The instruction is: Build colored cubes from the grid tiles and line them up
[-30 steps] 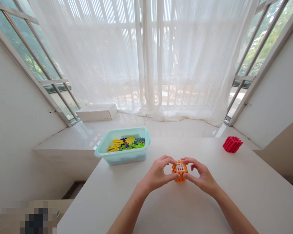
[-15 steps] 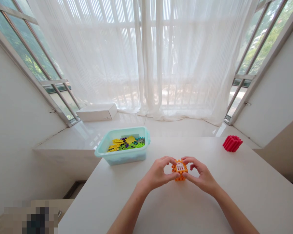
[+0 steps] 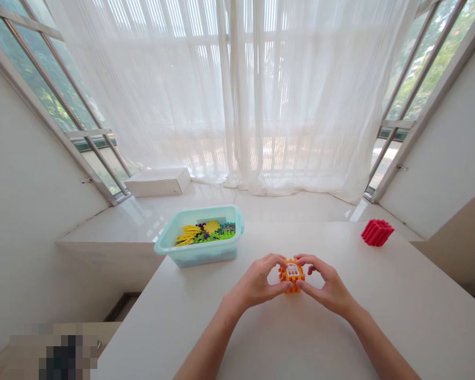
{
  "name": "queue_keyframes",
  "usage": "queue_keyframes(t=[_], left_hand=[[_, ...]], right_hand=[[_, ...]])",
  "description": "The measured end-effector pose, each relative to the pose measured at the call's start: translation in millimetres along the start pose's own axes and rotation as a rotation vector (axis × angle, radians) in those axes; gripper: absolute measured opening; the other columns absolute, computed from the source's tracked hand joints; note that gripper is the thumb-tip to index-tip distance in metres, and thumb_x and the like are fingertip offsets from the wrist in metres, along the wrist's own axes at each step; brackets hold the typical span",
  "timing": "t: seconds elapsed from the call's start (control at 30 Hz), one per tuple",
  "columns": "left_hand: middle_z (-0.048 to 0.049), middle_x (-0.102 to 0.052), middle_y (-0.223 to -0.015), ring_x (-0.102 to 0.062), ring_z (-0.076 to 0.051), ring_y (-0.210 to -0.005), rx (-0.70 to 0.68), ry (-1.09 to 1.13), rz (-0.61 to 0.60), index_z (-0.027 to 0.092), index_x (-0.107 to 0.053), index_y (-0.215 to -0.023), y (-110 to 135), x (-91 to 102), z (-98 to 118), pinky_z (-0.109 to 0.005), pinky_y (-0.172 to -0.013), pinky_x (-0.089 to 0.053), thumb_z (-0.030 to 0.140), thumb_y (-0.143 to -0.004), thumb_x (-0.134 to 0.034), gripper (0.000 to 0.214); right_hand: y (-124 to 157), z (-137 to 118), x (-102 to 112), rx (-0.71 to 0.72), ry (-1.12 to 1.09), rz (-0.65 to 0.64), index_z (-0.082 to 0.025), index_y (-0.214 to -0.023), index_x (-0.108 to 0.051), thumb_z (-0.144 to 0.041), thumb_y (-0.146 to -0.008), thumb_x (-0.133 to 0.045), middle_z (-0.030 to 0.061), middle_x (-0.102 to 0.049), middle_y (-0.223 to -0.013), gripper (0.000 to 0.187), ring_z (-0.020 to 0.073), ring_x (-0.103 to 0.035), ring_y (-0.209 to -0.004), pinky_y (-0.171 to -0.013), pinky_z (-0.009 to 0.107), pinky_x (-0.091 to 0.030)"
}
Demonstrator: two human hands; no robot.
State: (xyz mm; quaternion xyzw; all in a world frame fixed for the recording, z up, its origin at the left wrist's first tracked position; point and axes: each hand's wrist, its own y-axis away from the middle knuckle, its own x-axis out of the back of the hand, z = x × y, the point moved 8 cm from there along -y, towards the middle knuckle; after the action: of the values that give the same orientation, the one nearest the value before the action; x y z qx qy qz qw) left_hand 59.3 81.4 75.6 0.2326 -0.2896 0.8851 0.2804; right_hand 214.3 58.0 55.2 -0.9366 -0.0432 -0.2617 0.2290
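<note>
Two-hand grip (image 3: 257,282) around orange toy block (image 3: 292,275)

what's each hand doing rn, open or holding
Left hand: closed, holding the orange toy block.
Right hand: closed, holding the same block.

Nothing legible in the frame from where I watch: a tiny dark mark on the end of the white rectangular box (image 3: 157,182) on the window ledge is too small for me to read, and a pixelated grey-and-black patch (image 3: 53,351) at lower left is blurred beyond reading.
</note>
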Motion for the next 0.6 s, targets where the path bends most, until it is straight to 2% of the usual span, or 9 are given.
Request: queue_keyframes(t=[0.17,0.3,0.4,0.6], left_hand=[[-0.0052,-0.066,-0.110,-0.063,-0.020,-0.096,0.047,0.007,-0.006,0.023,-0.053,-0.116,1,-2.6,-6,-0.037,-0.091,-0.050,0.031,-0.079,-0.071,0.042],[-0.0073,-0.064,-0.119,-0.061,-0.023,-0.107,0.079,0.041,-0.024,0.024,-0.043,-0.130,3,-6.1,-11,-0.038,-0.094,-0.049,0.031,-0.075,-0.075,0.064],[-0.0075,-0.064,-0.121,-0.061,-0.023,-0.108,0.111,0.051,-0.051,0.026,-0.035,-0.138,4,-9.4,-14,-0.039,-0.096,-0.048,0.029,-0.072,-0.077,0.079],[-0.0054,-0.068,-0.113,-0.063,-0.023,-0.104,0.128,0.078,-0.098,0.026,-0.027,-0.145,5,-14.8,-15,-0.039,-0.095,-0.049,0.022,-0.072,-0.075,0.088]], right_hand=[[1,1,-1,0.001,-0.002,-0.001,-0.028,-0.114,-0.057,-0.025,-0.081,-0.065,0.0077,-0.065,-0.121,0.034,0.0280,-0.060,-0.112,-0.080,0.039,-0.052],[2,5,-3,-0.029,-0.013,-0.018,-0.029,-0.122,-0.051,-0.023,-0.079,-0.068,0.0070,-0.063,-0.123,0.047,0.0265,-0.062,-0.108,-0.084,0.041,-0.052],[3,8,-5,-0.035,-0.022,-0.033,-0.029,-0.126,-0.048,-0.023,-0.078,-0.070,0.0075,-0.061,-0.125,0.053,0.0266,-0.061,-0.110,-0.086,0.042,-0.052],[4,17,-10,-0.062,-0.032,-0.089,-0.029,-0.133,-0.041,-0.026,-0.079,-0.071,0.0094,-0.060,-0.129,0.062,0.0282,-0.058,-0.118,-0.092,0.046,-0.052]])
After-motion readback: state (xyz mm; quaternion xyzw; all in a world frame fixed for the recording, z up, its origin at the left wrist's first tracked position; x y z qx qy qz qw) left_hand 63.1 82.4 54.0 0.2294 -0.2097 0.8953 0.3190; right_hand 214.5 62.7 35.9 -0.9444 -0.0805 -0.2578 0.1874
